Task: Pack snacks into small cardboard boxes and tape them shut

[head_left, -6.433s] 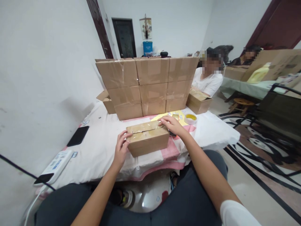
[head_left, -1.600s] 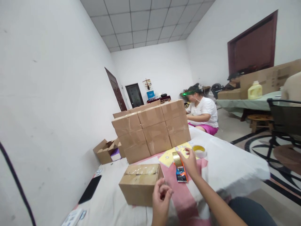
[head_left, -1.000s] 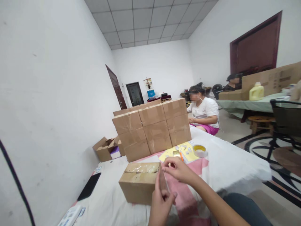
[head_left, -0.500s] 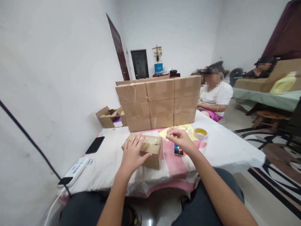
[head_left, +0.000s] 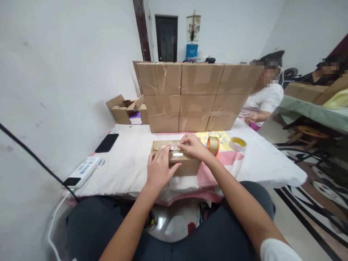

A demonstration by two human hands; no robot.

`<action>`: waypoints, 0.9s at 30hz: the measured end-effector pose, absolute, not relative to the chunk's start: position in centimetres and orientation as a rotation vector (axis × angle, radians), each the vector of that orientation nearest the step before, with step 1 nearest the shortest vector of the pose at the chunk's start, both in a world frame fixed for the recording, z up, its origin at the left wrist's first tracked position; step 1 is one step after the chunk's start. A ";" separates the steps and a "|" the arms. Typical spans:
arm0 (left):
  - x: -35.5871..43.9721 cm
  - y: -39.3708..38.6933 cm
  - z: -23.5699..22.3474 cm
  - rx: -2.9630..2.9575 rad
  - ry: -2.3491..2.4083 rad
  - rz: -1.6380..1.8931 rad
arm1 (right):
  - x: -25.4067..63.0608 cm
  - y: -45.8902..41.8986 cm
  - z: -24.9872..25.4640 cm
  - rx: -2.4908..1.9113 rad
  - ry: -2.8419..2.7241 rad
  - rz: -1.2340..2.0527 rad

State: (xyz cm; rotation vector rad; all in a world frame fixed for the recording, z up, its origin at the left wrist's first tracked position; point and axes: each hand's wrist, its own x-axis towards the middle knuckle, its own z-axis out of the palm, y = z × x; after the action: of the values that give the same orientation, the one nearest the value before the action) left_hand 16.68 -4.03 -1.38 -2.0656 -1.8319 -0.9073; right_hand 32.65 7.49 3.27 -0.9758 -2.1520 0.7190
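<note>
A small brown cardboard box (head_left: 187, 167) lies on the cloth-covered table in front of me, with shiny clear tape (head_left: 174, 146) along its top. My left hand (head_left: 161, 165) rests over its left part, fingers stretched across the top and thumb apart along the front side. On the top, my right hand (head_left: 191, 146) has thumb and fingers pinched together at the tape's right part; its fingertips partly hide the strip. Just right of the box stands an orange-edged tape dispenser (head_left: 213, 145) with a roll in it. A loose tape roll (head_left: 237, 144) lies farther right.
A wall of stacked cardboard boxes (head_left: 197, 105) stands across the table's back. An open carton (head_left: 122, 110) sits at the back left. A black phone (head_left: 107, 143) and a white power strip (head_left: 86, 171) lie left. A person in white (head_left: 265, 101) sits beyond the table.
My right hand has come left and down onto the box top, near my left hand. The box sits turned more squarely to me. The view has tilted down.
</note>
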 end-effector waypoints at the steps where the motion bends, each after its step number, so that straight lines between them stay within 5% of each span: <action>1: 16.6 -4.1 -1.4 -2.079 -1.799 -0.887 | 32.5 7.7 3.2 -0.995 -2.183 0.674; 18: 18.1 -5.1 -2.7 -2.134 -1.719 -0.832 | 31.9 7.7 2.6 -1.114 -2.457 0.355; 27: 18.1 -4.9 -2.8 -2.116 -1.668 -0.836 | 31.5 6.1 3.4 -1.598 -2.185 -0.035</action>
State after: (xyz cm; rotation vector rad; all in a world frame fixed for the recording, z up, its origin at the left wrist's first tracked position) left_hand 18.10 -4.86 -2.85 -2.1161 -1.6681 -0.8363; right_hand 31.54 6.06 3.38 -1.5979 -2.1852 -0.0353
